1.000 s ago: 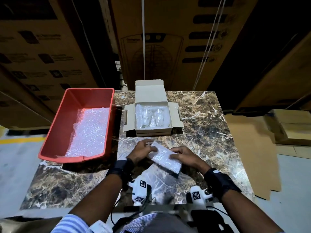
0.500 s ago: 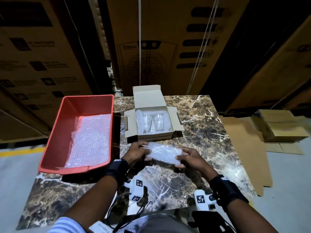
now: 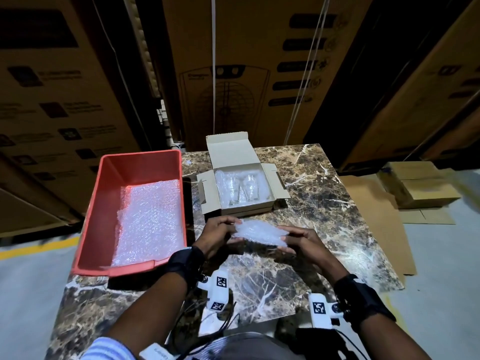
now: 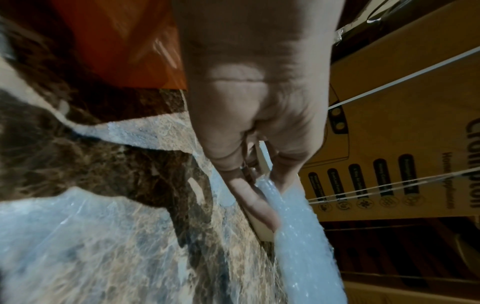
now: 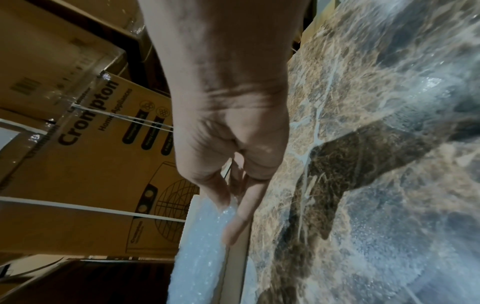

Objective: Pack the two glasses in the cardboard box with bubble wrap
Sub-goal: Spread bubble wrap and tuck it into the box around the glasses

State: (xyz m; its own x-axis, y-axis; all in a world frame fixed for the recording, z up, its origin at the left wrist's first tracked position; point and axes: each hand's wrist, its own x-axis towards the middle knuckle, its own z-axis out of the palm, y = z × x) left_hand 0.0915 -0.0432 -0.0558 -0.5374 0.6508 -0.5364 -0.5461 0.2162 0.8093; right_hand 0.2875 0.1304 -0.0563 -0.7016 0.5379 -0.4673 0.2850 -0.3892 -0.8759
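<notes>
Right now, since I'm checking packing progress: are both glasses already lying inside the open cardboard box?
Yes, the head view shows both glasses lying side by side on bubble wrap inside the open cardboard box.

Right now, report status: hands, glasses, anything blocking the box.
Left hand and right hand each pinch an end of the folded bubble wrap. Both glasses lie in the open cardboard box. Nothing blocking it.

A red bin [image 3: 104, 211] sits at the marble tabletop's [image 3: 324, 203] left edge; tall printed cartons [image 3: 233, 61] stand behind, flattened cardboard [image 3: 376, 216] on the floor.
</notes>
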